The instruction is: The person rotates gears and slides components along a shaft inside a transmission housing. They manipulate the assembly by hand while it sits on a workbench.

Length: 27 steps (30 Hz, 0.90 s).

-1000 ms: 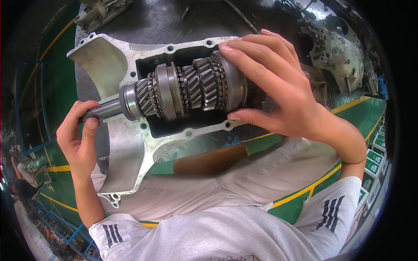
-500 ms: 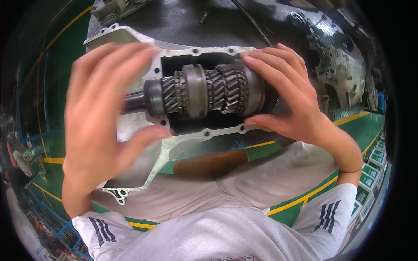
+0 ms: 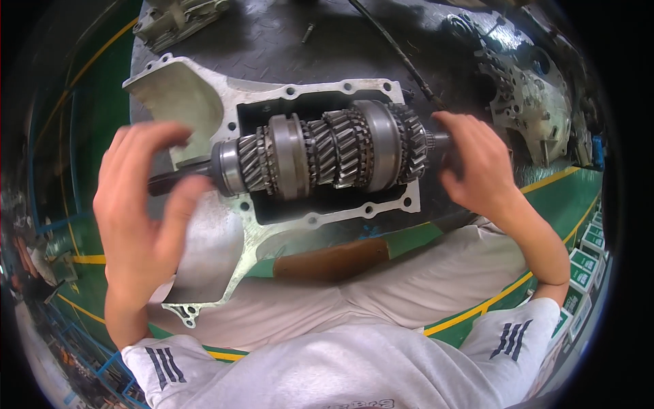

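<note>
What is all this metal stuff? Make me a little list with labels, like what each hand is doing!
main thing: gear shaft, a steel shaft stacked with toothed gears, lying sideways
under it: pale metal housing with a rectangular opening and bolt holes round the rim
left hand: open, fingers spread, blurred, by the shaft's thin dark end
right hand: curled at the shaft's other end; grip not clear
surface: dark patterned metal plate
nearby: another grey casing at upper right

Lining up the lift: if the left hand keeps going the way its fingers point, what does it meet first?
The left hand is open, its fingers pointing right toward the dark shaft end of the gear cluster. It would probably meet that shaft stub first, then the bearing collar. Depth is unclear and the hand is motion-blurred.
</note>
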### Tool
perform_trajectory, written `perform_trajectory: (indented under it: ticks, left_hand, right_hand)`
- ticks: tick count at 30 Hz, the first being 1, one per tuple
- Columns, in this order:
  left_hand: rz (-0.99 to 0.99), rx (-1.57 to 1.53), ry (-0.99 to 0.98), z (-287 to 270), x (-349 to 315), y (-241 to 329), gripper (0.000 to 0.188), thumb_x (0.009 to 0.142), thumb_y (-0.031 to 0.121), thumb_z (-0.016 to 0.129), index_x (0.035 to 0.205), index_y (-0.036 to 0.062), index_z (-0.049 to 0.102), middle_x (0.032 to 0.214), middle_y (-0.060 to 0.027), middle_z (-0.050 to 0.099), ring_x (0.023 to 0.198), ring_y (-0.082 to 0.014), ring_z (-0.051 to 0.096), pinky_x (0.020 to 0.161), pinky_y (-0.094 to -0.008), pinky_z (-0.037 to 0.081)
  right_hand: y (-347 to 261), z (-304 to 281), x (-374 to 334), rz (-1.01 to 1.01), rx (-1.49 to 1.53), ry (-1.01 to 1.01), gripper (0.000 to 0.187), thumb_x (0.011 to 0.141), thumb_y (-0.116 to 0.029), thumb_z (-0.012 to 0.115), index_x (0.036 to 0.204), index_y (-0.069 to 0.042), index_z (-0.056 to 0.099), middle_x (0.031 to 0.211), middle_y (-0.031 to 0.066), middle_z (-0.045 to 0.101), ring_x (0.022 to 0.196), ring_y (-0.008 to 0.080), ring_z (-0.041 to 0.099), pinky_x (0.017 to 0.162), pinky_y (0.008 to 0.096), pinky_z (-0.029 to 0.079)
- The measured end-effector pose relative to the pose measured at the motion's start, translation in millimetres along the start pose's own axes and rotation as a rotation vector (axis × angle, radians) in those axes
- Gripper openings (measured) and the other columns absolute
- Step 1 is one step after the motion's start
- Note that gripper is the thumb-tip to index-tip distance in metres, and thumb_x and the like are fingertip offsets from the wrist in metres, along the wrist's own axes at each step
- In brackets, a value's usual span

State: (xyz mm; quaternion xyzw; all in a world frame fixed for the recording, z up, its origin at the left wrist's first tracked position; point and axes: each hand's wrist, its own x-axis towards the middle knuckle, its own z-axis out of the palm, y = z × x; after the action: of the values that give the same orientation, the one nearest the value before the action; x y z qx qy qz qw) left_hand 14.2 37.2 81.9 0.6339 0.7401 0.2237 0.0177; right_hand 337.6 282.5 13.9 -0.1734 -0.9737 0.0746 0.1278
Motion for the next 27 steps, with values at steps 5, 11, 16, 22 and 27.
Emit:
perform_trajectory:
  ticks: [5, 11, 16, 22, 27]
  left_hand:
    - [-0.256, 0.009, -0.043, 8, -23, -22, 0.024, 0.107, 0.018, 0.055, 0.094, -0.0011, 0.063, 0.078, -0.016, 0.054, 0.07, -0.0323, 0.053, 0.064, -0.0393, 0.042]
    - [-0.127, 0.098, 0.036, 24, -25, -42, 0.038, 0.111, 0.014, 0.047, 0.077, -0.0002, 0.056, 0.063, -0.0157, 0.042, 0.054, -0.0329, 0.043, 0.053, -0.0424, 0.033]
    - [-0.137, 0.129, 0.071, 24, -25, -41, 0.041, 0.112, 0.015, 0.044, 0.076, 0.0, 0.057, 0.06, -0.0153, 0.041, 0.051, -0.0329, 0.042, 0.052, -0.0421, 0.033]
    - [-0.142, 0.094, 0.054, 22, -24, -42, 0.045, 0.113, 0.019, 0.043, 0.076, -0.0005, 0.058, 0.059, -0.0142, 0.04, 0.05, -0.0314, 0.04, 0.052, -0.0419, 0.032]
    - [-0.178, 0.044, 0.049, 25, -25, -40, 0.045, 0.113, 0.02, 0.043, 0.075, -0.0012, 0.056, 0.059, -0.0135, 0.038, 0.051, -0.0299, 0.037, 0.052, -0.0411, 0.03]
  right_hand:
    - [20, 22, 6, -0.017, -0.089, 0.078, 0.037, 0.066, 0.0, 0.075, 0.101, -0.002, 0.062, 0.079, 0.0159, 0.061, 0.072, 0.0355, 0.063, 0.066, 0.0456, 0.051]
    - [22, -1, 30, 0.113, 0.115, -0.281, 0.016, 0.07, -0.003, 0.075, 0.082, 0.002, 0.065, 0.063, 0.019, 0.06, 0.061, 0.0387, 0.061, 0.058, 0.0457, 0.05]
    - [32, -31, 84, 0.336, 0.355, -1.08, 0.022, 0.07, -0.013, 0.075, 0.068, 0.005, 0.062, 0.059, 0.0141, 0.058, 0.056, 0.0255, 0.058, 0.056, 0.0392, 0.046]
    - [17, 9, 18, 0.071, 0.017, -0.158, 0.019, 0.067, -0.002, 0.075, 0.077, -0.001, 0.06, 0.065, 0.0155, 0.06, 0.065, 0.0361, 0.063, 0.059, 0.0439, 0.05]
    - [19, 20, 8, 0.03, -0.105, -0.008, 0.027, 0.064, 0.001, 0.077, 0.082, -0.001, 0.058, 0.067, 0.0156, 0.059, 0.065, 0.0364, 0.063, 0.057, 0.0439, 0.049]
